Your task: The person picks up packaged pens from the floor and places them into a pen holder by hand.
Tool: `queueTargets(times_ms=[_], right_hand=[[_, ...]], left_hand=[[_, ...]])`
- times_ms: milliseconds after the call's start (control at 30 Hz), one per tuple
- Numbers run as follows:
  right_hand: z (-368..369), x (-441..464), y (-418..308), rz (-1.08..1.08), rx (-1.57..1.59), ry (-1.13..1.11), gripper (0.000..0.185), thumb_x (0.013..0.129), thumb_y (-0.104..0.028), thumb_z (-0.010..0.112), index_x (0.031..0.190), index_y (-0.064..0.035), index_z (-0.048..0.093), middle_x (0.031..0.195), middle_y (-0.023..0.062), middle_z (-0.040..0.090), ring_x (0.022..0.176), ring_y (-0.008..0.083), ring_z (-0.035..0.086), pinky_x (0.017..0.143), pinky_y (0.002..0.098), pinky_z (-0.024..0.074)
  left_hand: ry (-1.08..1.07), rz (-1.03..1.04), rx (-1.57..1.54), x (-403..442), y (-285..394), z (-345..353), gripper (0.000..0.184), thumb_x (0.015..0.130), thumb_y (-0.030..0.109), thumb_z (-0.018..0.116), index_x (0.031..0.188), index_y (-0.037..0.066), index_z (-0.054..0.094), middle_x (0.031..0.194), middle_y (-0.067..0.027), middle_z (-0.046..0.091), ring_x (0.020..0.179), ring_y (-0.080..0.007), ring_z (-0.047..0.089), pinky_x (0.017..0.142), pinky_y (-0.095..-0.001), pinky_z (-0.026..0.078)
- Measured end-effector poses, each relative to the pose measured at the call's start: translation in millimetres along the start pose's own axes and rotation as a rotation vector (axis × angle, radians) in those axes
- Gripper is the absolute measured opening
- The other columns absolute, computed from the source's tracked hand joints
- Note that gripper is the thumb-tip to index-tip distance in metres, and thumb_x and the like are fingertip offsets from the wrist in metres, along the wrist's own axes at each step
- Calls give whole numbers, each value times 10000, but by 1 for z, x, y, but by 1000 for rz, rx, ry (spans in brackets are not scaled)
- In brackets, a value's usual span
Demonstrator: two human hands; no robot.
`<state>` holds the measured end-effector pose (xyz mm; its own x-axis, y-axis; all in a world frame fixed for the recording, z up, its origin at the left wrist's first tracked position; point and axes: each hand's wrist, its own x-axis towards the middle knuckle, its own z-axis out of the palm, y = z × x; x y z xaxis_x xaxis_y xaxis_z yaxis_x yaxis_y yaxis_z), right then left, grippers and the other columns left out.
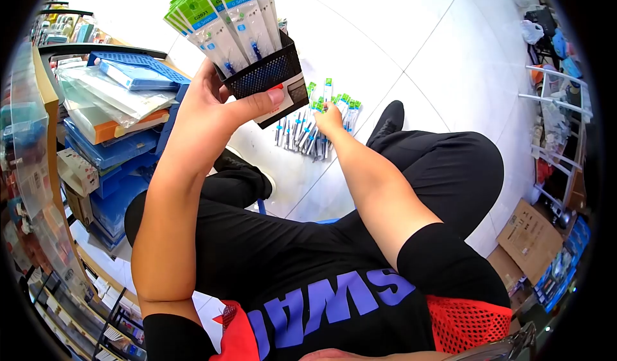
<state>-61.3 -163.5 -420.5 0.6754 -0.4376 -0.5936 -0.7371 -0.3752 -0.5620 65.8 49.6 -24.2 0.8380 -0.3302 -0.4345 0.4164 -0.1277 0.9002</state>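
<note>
My left hand grips a black mesh pen holder, its thumb across the white label on the front. Clear packets of pen refills with green tops marked G2031 and 0.5mm fan out of the holder. Lower down, my right hand is closed around the lower part of a green-topped refill packet, held upright above the floor. More such refill packets lie in a loose pile on the white tiles, around and under that hand.
My crossed legs in black trousers frame the pile. At the left, a shelf holds stacked blue folders and plastic sleeves. A white rack with bags and an open cardboard box stand at the right.
</note>
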Motion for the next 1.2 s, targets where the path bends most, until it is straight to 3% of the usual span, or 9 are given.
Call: queueTargets(times_ms=[333,500,600,633,767,800,933,1000,1200], right_hand=[[-18,4,8,34,125,27,344,845,-166,769,1124,1,655,1063,167,723,971,288,704,860,364,538],[-46,0,-30,-11,296,14,258,858,-114,753,1071,-8,653,934,148,705,752,200,700,651,346,555],[-70,-3,-69,-81,523,-72,276,875,-101,743,1107,-1,633,947,126,699,784,205,708,630,342,580],[-91,-28,-107,-46,552,-106,314,897,-103,728,1164,4,604,986,123,696,818,212,715,625,359,613],[-141,-66,-182,-200,662,-243,326,946,-155,712,1216,-15,593,1027,98,700,856,186,715,662,357,622],[-154,-77,-199,-235,664,-265,331,949,-167,716,1221,-20,595,1032,87,703,868,179,713,678,355,619],[-189,-114,-239,-394,722,-426,378,945,-195,724,1251,-17,592,1053,83,700,933,172,689,741,354,604],[-203,-131,-248,-447,671,-477,389,941,-156,707,1285,-20,587,1118,109,686,985,190,683,761,357,603],[-237,-197,-261,-483,807,-581,435,928,-111,704,1330,-25,562,1169,106,674,1011,208,685,792,364,605]], left_hand=[[8,86,31,-18,0,-8,667,732,93,879,1297,-22,544,1162,-123,671,1103,-210,633,1022,-344,474],[-69,93,68,-27,-2,-17,789,662,207,947,1322,2,566,1240,-129,656,1215,-251,590,1070,-388,434],[-108,108,114,-31,-3,-20,796,655,207,951,1321,-5,571,1239,-128,660,1214,-252,589,1068,-383,436],[-82,141,113,-37,2,-16,630,686,63,905,1235,-11,605,1109,-98,705,1050,-183,657,976,-324,498],[-253,160,50,-48,3,-17,646,696,-7,855,1278,-24,576,1111,-98,701,1023,-187,672,923,-337,550],[-309,108,-4,-53,3,-16,802,637,167,942,1320,-18,565,1208,-112,662,1178,-246,594,1073,-395,435],[-388,128,29,-63,-7,-8,954,646,191,935,1450,12,453,1390,-91,443,1328,-264,468,1134,-445,359],[-427,167,50,-71,-7,0,964,656,187,926,1464,6,432,1415,-83,421,1334,-270,460,1148,-434,339],[-571,143,-112,-81,-25,20,935,655,138,882,1457,2,422,1251,-126,640,1174,-233,602,1084,-376,422]])
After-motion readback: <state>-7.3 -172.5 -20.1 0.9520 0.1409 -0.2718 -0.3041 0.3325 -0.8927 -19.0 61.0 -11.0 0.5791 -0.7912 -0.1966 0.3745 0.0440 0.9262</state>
